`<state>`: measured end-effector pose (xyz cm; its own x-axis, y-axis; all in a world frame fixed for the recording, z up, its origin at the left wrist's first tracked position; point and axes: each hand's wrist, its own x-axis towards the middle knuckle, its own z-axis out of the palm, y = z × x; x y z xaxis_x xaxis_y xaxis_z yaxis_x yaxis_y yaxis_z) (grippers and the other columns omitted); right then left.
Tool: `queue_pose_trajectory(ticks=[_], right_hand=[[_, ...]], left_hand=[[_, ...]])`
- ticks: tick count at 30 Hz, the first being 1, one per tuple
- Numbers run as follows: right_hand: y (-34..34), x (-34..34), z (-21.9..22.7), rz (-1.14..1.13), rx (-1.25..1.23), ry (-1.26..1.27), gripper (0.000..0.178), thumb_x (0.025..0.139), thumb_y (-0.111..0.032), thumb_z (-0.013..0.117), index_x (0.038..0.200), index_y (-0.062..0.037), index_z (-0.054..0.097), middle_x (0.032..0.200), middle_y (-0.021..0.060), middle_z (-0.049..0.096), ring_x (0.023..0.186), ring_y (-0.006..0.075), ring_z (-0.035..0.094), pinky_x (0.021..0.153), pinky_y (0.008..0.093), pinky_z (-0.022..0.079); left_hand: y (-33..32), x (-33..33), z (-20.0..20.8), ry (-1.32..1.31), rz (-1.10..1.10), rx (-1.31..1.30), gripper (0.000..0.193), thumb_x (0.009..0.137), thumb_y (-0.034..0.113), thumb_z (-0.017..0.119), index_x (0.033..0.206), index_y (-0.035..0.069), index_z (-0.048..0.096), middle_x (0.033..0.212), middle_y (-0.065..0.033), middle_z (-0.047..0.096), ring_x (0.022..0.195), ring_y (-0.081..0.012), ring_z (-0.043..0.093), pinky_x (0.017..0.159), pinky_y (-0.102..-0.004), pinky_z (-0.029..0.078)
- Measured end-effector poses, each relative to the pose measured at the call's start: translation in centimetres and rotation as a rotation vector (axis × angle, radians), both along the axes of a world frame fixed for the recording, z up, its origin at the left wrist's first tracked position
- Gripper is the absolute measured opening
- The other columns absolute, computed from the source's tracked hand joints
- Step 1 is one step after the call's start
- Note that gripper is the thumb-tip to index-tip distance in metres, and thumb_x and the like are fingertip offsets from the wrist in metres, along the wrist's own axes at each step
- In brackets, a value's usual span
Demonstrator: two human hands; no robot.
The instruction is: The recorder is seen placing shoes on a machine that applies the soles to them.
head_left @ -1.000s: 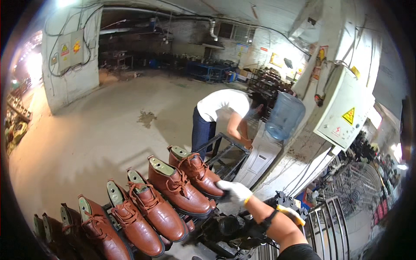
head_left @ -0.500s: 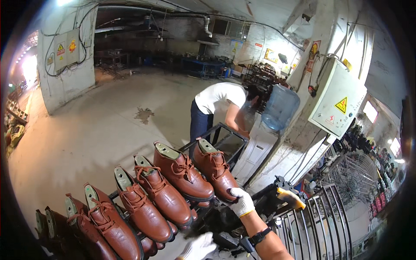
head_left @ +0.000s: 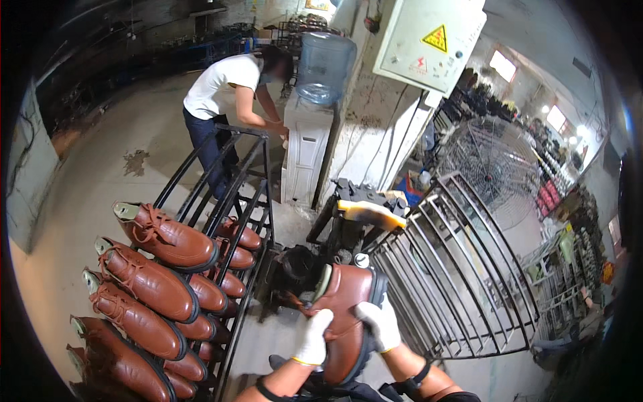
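A brown leather lace-up boot (head_left: 349, 291) with a dark sole is held in front of me, its opening toward the far side and its toe toward me. My left hand (head_left: 313, 337), in a white glove, is closed on its lace side. On the sole side, my right hand (head_left: 380, 325), also gloved, grips the edge with the thumb across the leather. Some fingers of both hands are hidden behind the boot. To the left, several similar boots (head_left: 151, 285) lie in tiers on a black metal rack (head_left: 270, 208).
A dark machine with a yellow-and-white pad (head_left: 372, 213) stands just beyond the boot. On the right is a barred metal rack (head_left: 499, 236), with a large fan (head_left: 487, 177) behind it. A person (head_left: 224, 94) bends beside a water dispenser (head_left: 308, 151).
My right hand has taken the end boot off the rack and brought it before me. My left hand has come up and gripped it too. The view has swung right.
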<state>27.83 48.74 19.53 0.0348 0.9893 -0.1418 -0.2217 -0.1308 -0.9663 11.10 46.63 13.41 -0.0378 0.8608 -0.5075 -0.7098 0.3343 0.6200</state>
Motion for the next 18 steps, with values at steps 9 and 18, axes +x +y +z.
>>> queue_pose_trajectory(ticks=[9,18], right_hand=[[4.0,8.4,5.3,-0.315,0.022,-0.452,0.056,0.082,-0.011,0.085,0.132,0.0003,0.063,0.110,0.0050,0.071,0.096,0.0149,0.066,0.088,0.0306,0.055],[7.8,5.9,8.1,-0.233,0.061,-0.883,0.066,0.078,-0.030,0.087,0.133,-0.0032,0.063,0.112,0.0130,0.074,0.098,0.0244,0.070,0.089,0.0373,0.057]], left_hand=[[-0.1,2.6,-7.7,0.683,-0.693,0.437,0.045,0.098,0.029,0.077,0.128,-0.004,0.071,0.119,-0.0147,0.075,0.108,-0.0211,0.071,0.095,-0.0345,0.057],[1.8,-2.0,-5.8,0.184,-0.577,-0.016,0.011,0.100,0.013,0.070,0.102,0.002,0.066,0.100,-0.0131,0.074,0.089,-0.0281,0.077,0.076,-0.0409,0.063]])
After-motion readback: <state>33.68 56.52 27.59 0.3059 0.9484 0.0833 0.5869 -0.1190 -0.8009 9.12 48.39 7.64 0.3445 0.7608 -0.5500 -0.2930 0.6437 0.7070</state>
